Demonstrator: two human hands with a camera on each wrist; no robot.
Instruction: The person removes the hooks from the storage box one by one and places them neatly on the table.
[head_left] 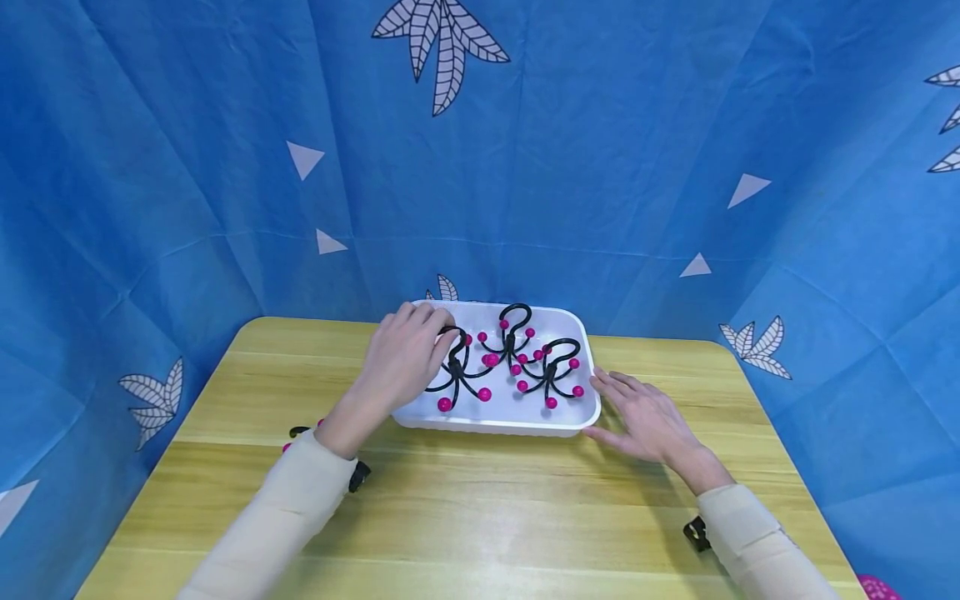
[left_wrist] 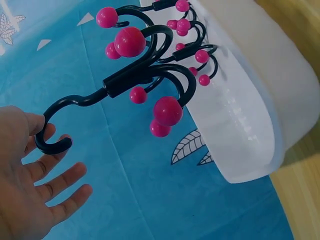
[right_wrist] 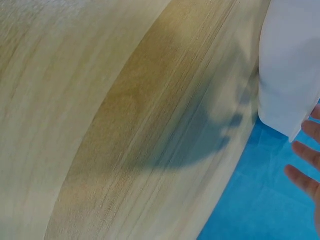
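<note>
My left hand [head_left: 408,354] pinches black hook [left_wrist: 120,82] by its curl, stem down, above white tray's [head_left: 487,427] left; right hand [head_left: 648,421] spread, tray's right.

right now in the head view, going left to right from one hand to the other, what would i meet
left hand → left hook, pinched by that hand → middle hook → right hook → right hand

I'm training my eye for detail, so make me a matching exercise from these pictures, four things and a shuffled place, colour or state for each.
1. Left grip
2. Right grip
3. Tray
4. Curtain

A. at the tray's right end
B. blue, leaf-printed
C. holding a hook
D. white

Pairs: 1-C, 2-A, 3-D, 4-B
</note>
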